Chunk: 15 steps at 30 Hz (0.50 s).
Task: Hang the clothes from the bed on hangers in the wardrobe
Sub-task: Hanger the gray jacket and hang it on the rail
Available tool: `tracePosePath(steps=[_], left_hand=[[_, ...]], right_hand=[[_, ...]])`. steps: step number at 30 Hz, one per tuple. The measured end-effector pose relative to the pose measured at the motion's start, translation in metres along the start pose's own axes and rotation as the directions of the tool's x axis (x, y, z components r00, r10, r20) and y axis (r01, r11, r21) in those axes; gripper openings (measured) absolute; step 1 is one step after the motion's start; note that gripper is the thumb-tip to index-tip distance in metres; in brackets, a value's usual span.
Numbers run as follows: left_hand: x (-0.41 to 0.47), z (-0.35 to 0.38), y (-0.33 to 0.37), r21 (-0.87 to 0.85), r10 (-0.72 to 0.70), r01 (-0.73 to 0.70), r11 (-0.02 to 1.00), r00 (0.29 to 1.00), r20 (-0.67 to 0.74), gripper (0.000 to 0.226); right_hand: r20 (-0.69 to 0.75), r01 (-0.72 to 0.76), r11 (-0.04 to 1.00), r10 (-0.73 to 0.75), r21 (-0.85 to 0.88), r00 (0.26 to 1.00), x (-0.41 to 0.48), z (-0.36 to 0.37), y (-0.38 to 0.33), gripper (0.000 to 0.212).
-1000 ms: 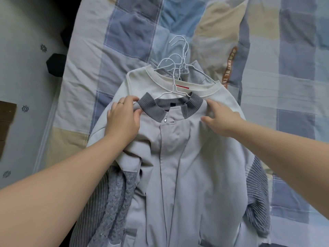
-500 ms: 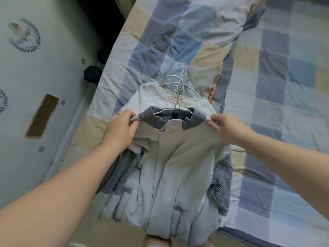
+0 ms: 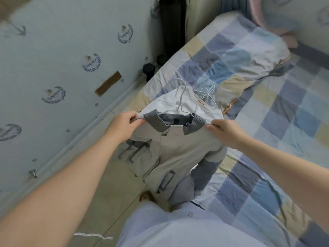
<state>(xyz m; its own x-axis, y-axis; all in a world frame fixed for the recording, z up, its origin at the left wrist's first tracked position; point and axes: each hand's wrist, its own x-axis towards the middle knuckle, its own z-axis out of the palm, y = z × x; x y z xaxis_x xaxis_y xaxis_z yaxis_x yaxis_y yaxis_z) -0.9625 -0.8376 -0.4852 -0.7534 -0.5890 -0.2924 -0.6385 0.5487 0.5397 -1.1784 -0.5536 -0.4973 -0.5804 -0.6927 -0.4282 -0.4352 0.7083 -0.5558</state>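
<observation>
Grey-collared beige jacket (image 3: 178,148) sits on its white hanger (image 3: 179,106), held up beside the bed (image 3: 284,113): left hand (image 3: 124,124) and right hand (image 3: 224,131) each pinch 1 shoulder. Carrying it to the wardrobe remains; a white shirt (image 3: 165,102) lies on the bed, waiting.

Two hands are showing: one left hand (image 3: 122,124) and one right hand (image 3: 224,131), both gripping the same garment. Two garments are presenting: one grey jacket (image 3: 178,148) and one white top (image 3: 170,100). One white hanger (image 3: 179,102) is sitting in the grey jacket. Further spare hangers (image 3: 206,88) are lying tangled, and their number cannot be told. Two dark weights (image 3: 148,68), one brown strip (image 3: 108,83) and one patchwork quilt (image 3: 284,113) are also showing.
</observation>
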Motion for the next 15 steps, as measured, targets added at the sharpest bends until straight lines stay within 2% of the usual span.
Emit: tracePosePath(steps=[6,8,15], left_hand=[[-0.093,-0.047,-0.026,-0.1,-0.104,0.094,0.991,0.989,-0.109,0.026],[-0.125,-0.057,-0.041,-0.133,-0.134,0.116,0.984,0.982,-0.133,0.026],[-0.247,-0.076,-0.112,-0.204,-0.201,0.159,0.966,0.958,-0.204,0.027]], right_hand=[[0.004,0.115,0.993,-0.115,-0.019,0.993,-0.032,0.011,-0.062,0.038],[0.022,0.15,0.988,-0.149,-0.029,0.989,-0.047,0.02,-0.084,0.033],[0.039,0.253,0.964,-0.251,-0.076,0.967,-0.121,0.074,-0.16,0.03]])
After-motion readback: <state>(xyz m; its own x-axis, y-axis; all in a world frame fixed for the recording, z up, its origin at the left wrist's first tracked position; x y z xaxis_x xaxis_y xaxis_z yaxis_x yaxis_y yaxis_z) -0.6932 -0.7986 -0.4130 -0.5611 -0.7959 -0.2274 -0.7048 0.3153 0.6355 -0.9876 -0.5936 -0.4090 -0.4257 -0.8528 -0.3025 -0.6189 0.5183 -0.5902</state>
